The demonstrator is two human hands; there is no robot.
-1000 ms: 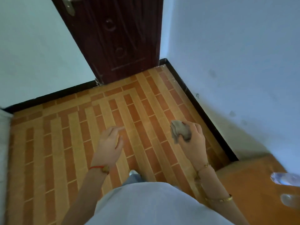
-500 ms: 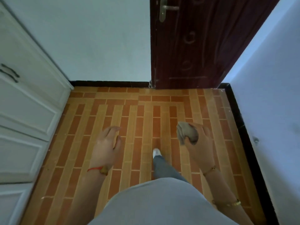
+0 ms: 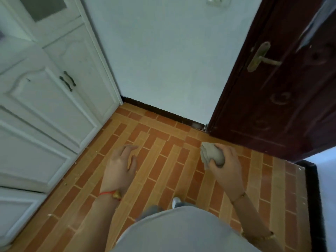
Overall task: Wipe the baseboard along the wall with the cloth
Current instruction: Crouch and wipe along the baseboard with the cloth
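The right hand [image 3: 227, 164] holds a bunched grey cloth [image 3: 212, 155], its fingers [image 3: 221, 147] curled round the wad and the thumb pressing it from below. The cloth is in the air above the tiled floor [image 3: 163, 160], well apart from the dark baseboard [image 3: 160, 110] that runs along the foot of the pale wall [image 3: 163, 51] ahead. The left hand [image 3: 121, 166] hangs over the floor holding nothing, fingers loosely bent; a red string bracelet [image 3: 107, 193] circles its wrist. A white cabinet [image 3: 45, 106] stands at the left, and a dark red door [image 3: 281, 88] with a brass handle [image 3: 261, 56] stands open at the right. A second strip of baseboard runs down the right edge.
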